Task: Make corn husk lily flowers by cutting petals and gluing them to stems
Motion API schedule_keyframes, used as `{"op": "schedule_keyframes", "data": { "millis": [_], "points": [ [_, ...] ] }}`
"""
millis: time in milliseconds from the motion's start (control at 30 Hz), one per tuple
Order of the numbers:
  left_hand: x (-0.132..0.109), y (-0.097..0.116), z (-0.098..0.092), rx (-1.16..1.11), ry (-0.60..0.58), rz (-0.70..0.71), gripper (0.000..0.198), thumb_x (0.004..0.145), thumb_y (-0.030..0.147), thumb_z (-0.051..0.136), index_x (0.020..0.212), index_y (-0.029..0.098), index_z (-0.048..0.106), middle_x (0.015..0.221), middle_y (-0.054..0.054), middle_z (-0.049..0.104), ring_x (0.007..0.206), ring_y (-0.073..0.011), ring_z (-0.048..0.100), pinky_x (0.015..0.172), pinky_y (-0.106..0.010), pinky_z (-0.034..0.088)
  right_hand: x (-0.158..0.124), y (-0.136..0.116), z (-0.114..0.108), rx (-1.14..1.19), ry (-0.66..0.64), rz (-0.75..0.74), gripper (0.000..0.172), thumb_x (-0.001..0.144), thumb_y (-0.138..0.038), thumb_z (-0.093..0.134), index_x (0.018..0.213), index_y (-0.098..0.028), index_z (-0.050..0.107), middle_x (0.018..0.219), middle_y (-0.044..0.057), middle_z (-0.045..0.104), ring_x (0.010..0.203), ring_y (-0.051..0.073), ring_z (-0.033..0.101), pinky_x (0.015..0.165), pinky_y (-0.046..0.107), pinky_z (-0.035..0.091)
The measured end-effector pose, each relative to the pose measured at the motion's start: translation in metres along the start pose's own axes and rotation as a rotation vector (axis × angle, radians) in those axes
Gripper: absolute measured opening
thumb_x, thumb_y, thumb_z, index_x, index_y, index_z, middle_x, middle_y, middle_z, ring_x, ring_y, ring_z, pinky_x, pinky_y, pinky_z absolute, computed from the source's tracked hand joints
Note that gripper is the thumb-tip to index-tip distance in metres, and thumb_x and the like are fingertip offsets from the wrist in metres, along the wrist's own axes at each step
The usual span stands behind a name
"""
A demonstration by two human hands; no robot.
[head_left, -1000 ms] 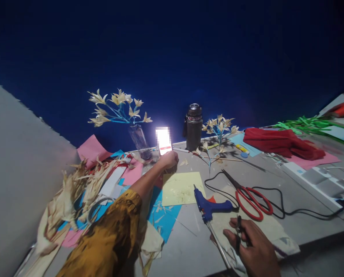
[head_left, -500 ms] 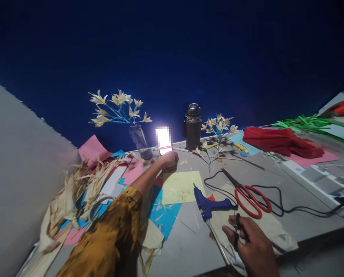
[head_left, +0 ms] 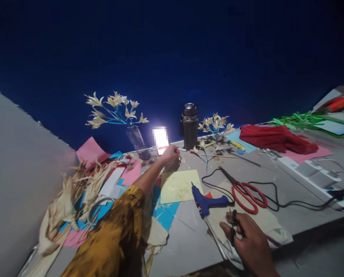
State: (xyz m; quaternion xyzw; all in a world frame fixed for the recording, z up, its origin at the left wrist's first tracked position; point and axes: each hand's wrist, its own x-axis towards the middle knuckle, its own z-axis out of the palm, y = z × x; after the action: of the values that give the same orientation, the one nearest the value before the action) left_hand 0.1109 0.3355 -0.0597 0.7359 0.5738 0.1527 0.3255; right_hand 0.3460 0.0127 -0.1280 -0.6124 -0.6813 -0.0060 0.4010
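Note:
My left hand (head_left: 171, 154) reaches to the back of the table, just right of a brightly lit phone (head_left: 162, 149). Its fingers are curled together beside a small pale piece on the table; what they hold, if anything, is hidden. My right hand (head_left: 254, 242) grips small black-handled scissors (head_left: 233, 230) at the front right. Close to that hand lie a blue glue gun (head_left: 210, 202) with a glue stick in its back and large red-handled scissors (head_left: 248, 195). A yellow sheet (head_left: 179, 187) with scraps on it lies between my hands.
Cream flowers on blue stems (head_left: 118, 102) stand in a glass vase (head_left: 137, 142). Beside the dark flask (head_left: 190, 129) is a smaller flower spray (head_left: 217, 125). Dried husks (head_left: 63, 204) lie left. A red cloth (head_left: 275, 139), a power strip (head_left: 307, 179) and the black cord (head_left: 301, 203) are right.
My left hand has moved slightly right, away from the phone and toward the small pale piece. My right hand keeps hold of the small scissors. The view has shifted a little.

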Motion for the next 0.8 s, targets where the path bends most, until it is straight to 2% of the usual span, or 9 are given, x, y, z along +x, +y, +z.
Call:
{"op": "schedule_keyframes", "data": {
  "millis": [133,233,300,367,467,600,667,733,800],
  "points": [
    [-0.005,0.007,0.001,-0.057,0.03,-0.037,0.037,0.092,0.034,0.06,0.124,0.016,0.058,0.124,-0.011,0.06,0.104,-0.0239,0.062,0.086,-0.045,0.055,-0.001,0.002,0.0,0.0,-0.009,0.005,0.021,0.089,-0.038,0.065,0.097,-0.02,0.061,0.078,0.004,0.064,0.059,0.016,0.054,0.062,0.029,0.049],
    [-0.013,0.016,-0.012,-0.096,0.074,-0.055,0.036,0.092,0.034,0.06,0.123,0.016,0.058,0.123,-0.01,0.061,0.102,-0.0232,0.063,0.085,-0.044,0.055,0.0,0.001,0.0,-0.005,-0.005,0.011,0.022,0.089,-0.041,0.065,0.096,-0.019,0.062,0.077,0.005,0.065,0.06,0.017,0.055,0.062,0.03,0.05],
    [-0.023,0.023,-0.028,-0.134,0.123,-0.047,0.031,0.092,0.033,0.06,0.116,0.014,0.061,0.112,-0.009,0.065,0.092,-0.0199,0.065,0.078,-0.039,0.057,-0.001,0.001,-0.001,0.007,-0.003,0.024,0.024,0.089,-0.043,0.065,0.095,-0.019,0.063,0.079,0.006,0.066,0.062,0.017,0.057,0.064,0.03,0.051],
    [-0.039,0.029,-0.046,-0.178,0.189,-0.018,0.017,0.087,0.024,0.065,0.094,0.009,0.066,0.087,-0.006,0.068,0.068,-0.0142,0.064,0.063,-0.029,0.054,-0.002,0.0,-0.003,0.035,-0.007,0.055,0.028,0.087,-0.046,0.065,0.094,-0.019,0.064,0.083,0.007,0.068,0.063,0.018,0.058,0.064,0.03,0.052],
    [-0.079,0.036,-0.078,-0.246,0.28,0.03,0.005,0.079,0.014,0.066,0.076,0.01,0.066,0.064,-0.001,0.064,0.05,-0.0087,0.055,0.051,-0.021,0.044,-0.004,0.002,-0.006,0.09,-0.021,0.112,0.033,0.084,-0.048,0.068,0.098,-0.018,0.065,0.087,0.01,0.069,0.065,0.019,0.06,0.062,0.031,0.052],
    [-0.165,0.037,-0.111,-0.365,0.336,0.119,0.011,0.078,0.024,0.067,0.075,0.013,0.067,0.061,0.0,0.063,0.048,-0.0077,0.051,0.047,-0.02,0.038,-0.004,0.001,-0.01,0.186,-0.034,0.139,0.037,0.08,-0.048,0.071,0.099,-0.016,0.068,0.087,0.011,0.071,0.073,0.023,0.064,0.064,0.032,0.054],
    [-0.214,0.036,-0.106,-0.474,0.373,0.154,0.014,0.077,0.029,0.07,0.075,0.015,0.068,0.061,0.001,0.062,0.05,-0.008,0.051,0.048,-0.02,0.039,-0.004,-0.005,-0.016,0.265,-0.065,0.213,0.037,0.078,-0.05,0.071,0.096,-0.017,0.07,0.085,0.01,0.072,0.073,0.024,0.066,0.064,0.032,0.054],
    [-0.258,0.037,-0.081,-0.593,0.414,0.094,0.016,0.079,0.032,0.07,0.078,0.016,0.069,0.058,0.002,0.06,0.048,-0.0077,0.049,0.048,-0.02,0.039,-0.004,-0.014,-0.027,0.343,-0.097,0.38,0.038,0.078,-0.052,0.07,0.094,-0.018,0.072,0.079,0.008,0.072,0.066,0.023,0.067,0.06,0.029,0.054],
    [-0.29,0.041,-0.039,-0.732,0.256,0.003,0.02,0.079,0.035,0.07,0.076,0.015,0.07,0.057,0.001,0.06,0.05,-0.0085,0.051,0.051,-0.02,0.041,-0.001,-0.028,-0.04,0.418,-0.143,0.541,0.041,0.076,-0.057,0.07,0.089,-0.018,0.073,0.07,0.005,0.071,0.059,0.021,0.065,0.054,0.027,0.052]
  ]
}}
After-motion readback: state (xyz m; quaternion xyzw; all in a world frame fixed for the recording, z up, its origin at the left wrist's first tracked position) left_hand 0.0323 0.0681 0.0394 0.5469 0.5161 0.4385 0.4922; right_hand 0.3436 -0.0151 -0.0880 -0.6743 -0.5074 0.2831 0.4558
